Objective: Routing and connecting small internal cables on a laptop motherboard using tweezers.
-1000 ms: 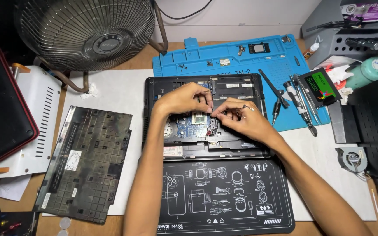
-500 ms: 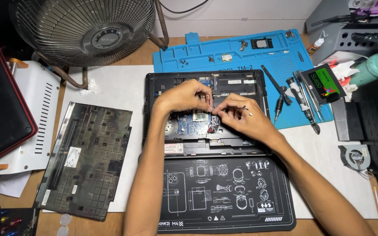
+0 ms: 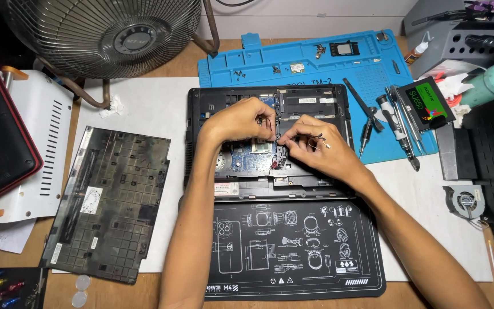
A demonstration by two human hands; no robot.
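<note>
Electronics repair workbench; blue repair mat (image 3: 315,63), screwdrivers (image 3: 393,123) (several), opened laptop (image 3: 315,106)

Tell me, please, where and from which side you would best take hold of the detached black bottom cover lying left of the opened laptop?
Probably the bottom cover by its long right edge, coming from the right: it lies flat on the white sheet and that edge is unobstructed.

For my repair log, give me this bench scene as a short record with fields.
Left hand: left hand fingertips over the opened laptop, pinching a thin black wire
Right hand: right hand pinching the same wire beside it
Board: blue motherboard exposed
Removed cover: black bottom panel lying left
Tools: screwdrivers on blue mat
Behind: metal fan
</note>
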